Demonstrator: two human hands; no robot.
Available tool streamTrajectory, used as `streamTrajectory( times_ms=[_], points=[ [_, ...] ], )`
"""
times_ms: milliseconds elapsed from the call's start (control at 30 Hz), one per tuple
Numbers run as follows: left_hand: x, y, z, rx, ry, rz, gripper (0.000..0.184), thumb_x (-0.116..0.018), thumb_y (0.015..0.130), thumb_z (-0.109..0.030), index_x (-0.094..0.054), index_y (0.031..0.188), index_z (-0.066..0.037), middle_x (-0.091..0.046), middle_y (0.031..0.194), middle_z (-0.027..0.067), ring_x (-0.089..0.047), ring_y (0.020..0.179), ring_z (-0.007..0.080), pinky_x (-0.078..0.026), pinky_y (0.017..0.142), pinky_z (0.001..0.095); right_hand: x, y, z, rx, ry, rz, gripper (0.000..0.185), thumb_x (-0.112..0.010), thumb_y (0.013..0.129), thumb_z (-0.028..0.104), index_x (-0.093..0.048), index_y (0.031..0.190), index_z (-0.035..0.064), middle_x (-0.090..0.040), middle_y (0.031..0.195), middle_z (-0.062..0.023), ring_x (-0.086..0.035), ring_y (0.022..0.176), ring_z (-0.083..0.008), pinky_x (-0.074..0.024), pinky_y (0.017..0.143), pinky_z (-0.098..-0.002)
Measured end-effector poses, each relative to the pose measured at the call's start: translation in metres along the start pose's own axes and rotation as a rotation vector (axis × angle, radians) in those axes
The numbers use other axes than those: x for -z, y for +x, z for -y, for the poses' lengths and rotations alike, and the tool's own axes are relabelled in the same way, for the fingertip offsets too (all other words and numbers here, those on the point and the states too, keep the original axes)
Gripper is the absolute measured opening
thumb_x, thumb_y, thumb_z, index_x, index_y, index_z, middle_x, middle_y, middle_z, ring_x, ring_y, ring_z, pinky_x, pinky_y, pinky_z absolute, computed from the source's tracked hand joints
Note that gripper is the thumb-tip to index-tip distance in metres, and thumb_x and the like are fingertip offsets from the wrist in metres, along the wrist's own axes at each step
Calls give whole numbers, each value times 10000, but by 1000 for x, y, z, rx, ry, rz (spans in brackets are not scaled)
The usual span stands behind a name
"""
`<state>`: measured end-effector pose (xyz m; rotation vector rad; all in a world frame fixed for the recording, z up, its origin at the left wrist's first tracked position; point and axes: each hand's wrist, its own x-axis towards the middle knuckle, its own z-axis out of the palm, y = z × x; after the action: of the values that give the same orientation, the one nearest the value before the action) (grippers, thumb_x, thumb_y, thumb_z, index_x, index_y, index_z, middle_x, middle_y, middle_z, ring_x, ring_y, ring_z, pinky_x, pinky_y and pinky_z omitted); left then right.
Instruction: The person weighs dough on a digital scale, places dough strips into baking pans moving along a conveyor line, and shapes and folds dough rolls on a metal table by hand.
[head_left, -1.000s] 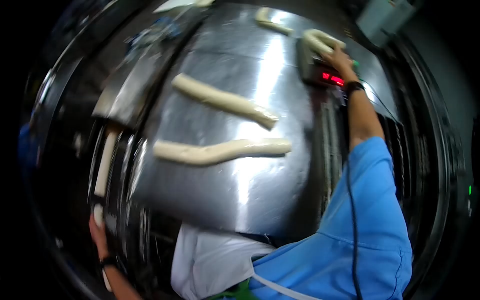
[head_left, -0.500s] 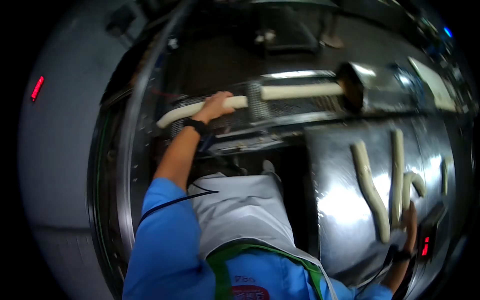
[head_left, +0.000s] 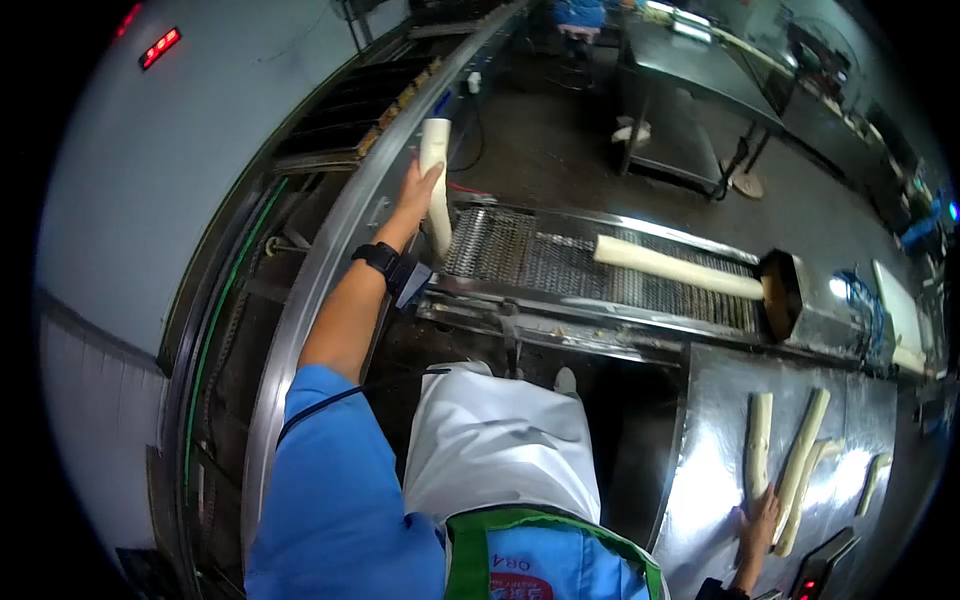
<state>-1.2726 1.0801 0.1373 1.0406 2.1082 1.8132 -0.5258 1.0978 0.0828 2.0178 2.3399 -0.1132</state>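
Dough log [head_left: 436, 180] in the upper left of the frame, and the left hand [head_left: 416, 196] has it wrapped around the middle, thumb on top. Its lower end is right by the left end of the mesh conveyor [head_left: 570, 268], can't tell if they touch. Another pale log [head_left: 680, 272] lies along that conveyor, its right end at the opening of a metal housing [head_left: 822, 305]. Down in the lower right, the right hand [head_left: 762, 518] is at the near end of a shorter log [head_left: 760, 440] on the steel table [head_left: 715, 450], can't really tell if it's gripping or just touching. Straight log [head_left: 802, 460] and bent log [head_left: 806, 495] sit just beside it, with a small curved piece [head_left: 873, 485] further right.
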Motion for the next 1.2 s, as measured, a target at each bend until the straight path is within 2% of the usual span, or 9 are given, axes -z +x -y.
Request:
streamTrajectory(
  times_ms=[167, 300, 567, 700, 833, 900, 1033, 1100, 1200],
  points=[
    [44, -3, -55, 93, -681, -34, 431, -483, 814, -289, -322, 1114, -24, -403, 974, 80, -402, 916, 171, -324, 819, 336, -40, 29, -50, 131, -36, -79, 682, -533, 598, 122, -248, 1212, 42, -395, 1047, -185, -379, 968, -366, -315, 826, -406],
    [84, 43, -84, -55, -929, -137, 348, -502, 804, -240, -351, 1037, -29, -421, 893, 85, -439, 829, 221, -371, 754, 389, -85, 72, -122, 128, 37, -33, 505, -485, 724, 121, -289, 1170, -13, -376, 1071, -225, -392, 975, -375, -332, 829, -412],
    [270, 127, -66, 118, -1022, -472, 434, -481, 809, -188, -293, 1127, 40, -439, 1025, 198, -427, 1008, 293, -362, 859, 427, -57, 56, -31, -65, -61, -4, 518, -496, 730, 140, -285, 1177, -15, -390, 1079, -218, -397, 980, -363, -337, 826, -410],
    [355, 140, 18, 511, -447, -503, 757, -551, 744, -364, -129, 1254, 4, -259, 1245, 206, -276, 1145, 330, -267, 930, 425, -54, 64, -13, -67, -78, 10, 525, -501, 733, 150, -283, 1181, -16, -396, 1082, -215, -400, 983, -357, -340, 824, -408],
    [286, 103, 54, 505, 169, -362, 704, -486, 762, -407, -173, 1257, -15, -174, 1297, 176, -148, 1204, 321, -224, 942, 431, -52, 64, -21, -60, -66, 4, 532, -507, 736, 160, -281, 1184, -18, -403, 1086, -212, -403, 985, -350, -343, 822, -407],
    [226, 109, 70, 282, 625, -237, 547, -491, 766, -350, -328, 1204, -66, -271, 1255, 175, -280, 1142, 324, -269, 914, 408, -53, 60, -39, -14, -49, -12, 536, -509, 737, 165, -280, 1186, -18, -406, 1088, -210, -405, 987, -347, -344, 821, -406],
    [53, 49, 7, -70, 437, 416, 396, -537, 742, -269, -471, 1067, -54, -440, 1118, 154, -414, 1049, 258, -330, 867, 345, -20, 45, -4, -146, -57, 167, 441, -442, 774, 153, -312, 1135, -66, -434, 1061, -220, -421, 984, -346, -366, 814, -390],
    [-23, 29, 17, -325, 620, 717, 422, -515, 754, -297, -438, 1106, -76, -374, 1177, 142, -344, 1106, 278, -302, 893, 374, -16, 37, 20, -79, -90, -38, 407, -420, 765, 168, -341, 1121, -15, -427, 1039, -208, -416, 968, -357, -374, 800, -401],
    [-114, -23, 20, -444, 725, 837, 528, -596, 669, -293, -423, 1106, -50, -401, 1147, 161, -370, 1083, 281, -312, 880, 375, -2, 29, 38, -201, 45, 81, 420, -411, 745, 145, -339, 1136, 10, -408, 1061, -199, -395, 983, -354, -356, 806, -431]
  ],
)
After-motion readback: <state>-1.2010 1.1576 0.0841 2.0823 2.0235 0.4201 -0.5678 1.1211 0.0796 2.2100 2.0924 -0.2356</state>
